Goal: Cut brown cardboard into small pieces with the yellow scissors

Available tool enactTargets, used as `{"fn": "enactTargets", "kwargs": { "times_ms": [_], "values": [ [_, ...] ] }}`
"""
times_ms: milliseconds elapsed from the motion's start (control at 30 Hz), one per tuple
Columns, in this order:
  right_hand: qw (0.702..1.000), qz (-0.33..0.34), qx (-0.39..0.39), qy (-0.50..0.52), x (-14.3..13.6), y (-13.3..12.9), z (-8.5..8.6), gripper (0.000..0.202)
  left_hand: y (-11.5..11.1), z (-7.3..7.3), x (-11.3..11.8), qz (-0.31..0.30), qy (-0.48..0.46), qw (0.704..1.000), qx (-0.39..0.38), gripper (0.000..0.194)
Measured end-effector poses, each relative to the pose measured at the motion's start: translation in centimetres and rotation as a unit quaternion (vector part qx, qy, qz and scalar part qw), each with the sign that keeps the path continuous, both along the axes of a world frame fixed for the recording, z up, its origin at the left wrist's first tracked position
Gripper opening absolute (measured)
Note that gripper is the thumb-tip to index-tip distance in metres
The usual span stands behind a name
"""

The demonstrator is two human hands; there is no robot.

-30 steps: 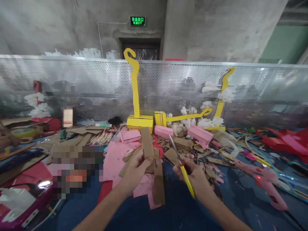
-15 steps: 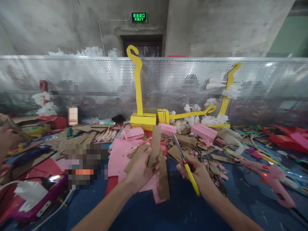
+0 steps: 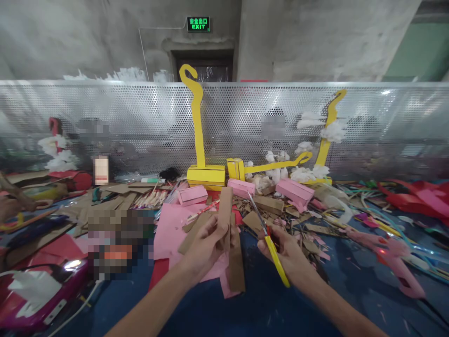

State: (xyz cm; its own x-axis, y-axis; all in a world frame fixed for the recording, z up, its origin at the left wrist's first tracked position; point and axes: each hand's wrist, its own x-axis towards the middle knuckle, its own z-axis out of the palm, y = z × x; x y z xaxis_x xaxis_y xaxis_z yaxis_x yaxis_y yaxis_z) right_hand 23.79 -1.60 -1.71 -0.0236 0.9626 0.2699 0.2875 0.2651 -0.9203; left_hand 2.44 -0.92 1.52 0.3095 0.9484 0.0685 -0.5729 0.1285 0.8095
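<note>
A strip of brown cardboard [image 3: 225, 202] stands upright in my left hand [image 3: 210, 241], its fingers wrapped around the lower part. My right hand [image 3: 280, 248] grips scissors with yellow handles [image 3: 276, 262], their blades pointing up and away. Beneath my left hand lie pink paper [image 3: 168, 229] and another long cardboard strip [image 3: 236, 267]. Just beyond the hands are small pink boxes, one at the left [image 3: 192, 195] and one in the middle [image 3: 241, 187]. Cardboard scraps [image 3: 310, 248] are scattered beside my right hand.
Yellow hook-topped pieces [image 3: 198, 126] stand before a perforated metal panel [image 3: 140, 107]. A pink glue gun [image 3: 400, 262] lies at the right. At the left are a purple power strip [image 3: 58, 299] and another person's hand [image 3: 10, 203]. Red material [image 3: 417, 194] lies at the far right.
The cardboard strip in my left hand has turned, showing a narrower face, and the fingers have shifted on it. The scissors remain in my right hand. The whole view has shifted slightly.
</note>
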Motion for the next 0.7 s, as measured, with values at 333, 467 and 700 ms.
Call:
{"fn": "enactTargets", "kwargs": {
  "times_ms": [333, 467, 700],
  "values": [
    [1.000, 0.017, 0.010, 0.008, 1.2, 1.0, -1.8, 0.037, 0.4, 0.0, -0.3, 0.012, 0.004, 1.000, 0.019, 0.052],
    [1.000, 0.009, 0.001, 0.014, 1.0, 0.9, -1.8, 0.041, 0.6, 0.0, -1.1, -0.022, -0.009, 0.999, 0.024, 0.033],
    [0.999, 0.011, -0.023, 0.037, 0.7, 0.6, -0.8, 0.042, 0.3, 0.4, -1.4, -0.023, -0.007, 0.997, 0.074, 0.037]
  ]
}}
